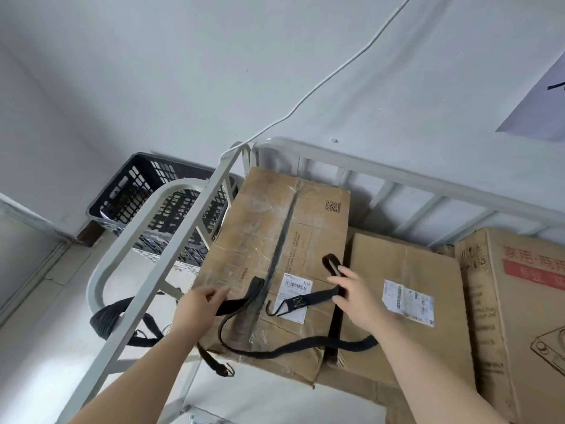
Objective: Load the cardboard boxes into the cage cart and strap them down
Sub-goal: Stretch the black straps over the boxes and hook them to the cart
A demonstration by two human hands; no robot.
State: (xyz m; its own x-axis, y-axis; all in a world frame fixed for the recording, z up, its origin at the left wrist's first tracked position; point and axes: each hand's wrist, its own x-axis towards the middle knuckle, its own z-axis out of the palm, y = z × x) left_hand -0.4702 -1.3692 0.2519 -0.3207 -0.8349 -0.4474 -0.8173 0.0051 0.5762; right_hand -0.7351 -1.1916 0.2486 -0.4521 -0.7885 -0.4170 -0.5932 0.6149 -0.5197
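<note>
Three cardboard boxes stand inside the grey cage cart (342, 162): a worn taped box (275, 234) on the left, a lower box (409, 270) in the middle and a printed box (519, 301) on the right. A black strap (293, 347) lies looped over the left box, with a metal hook (275, 310) at one end. My left hand (198, 304) grips one part of the strap near the box's left edge. My right hand (357, 298) pinches another part of the strap just behind the hook end, between the left and middle boxes.
A black plastic crate (134, 185) sits on the floor behind the cart's left rail (171, 264). More strap (104, 319) is wrapped round the curved cart handle. A white cable (321, 81) runs along the wall. A paper sheet (544, 102) hangs at the upper right.
</note>
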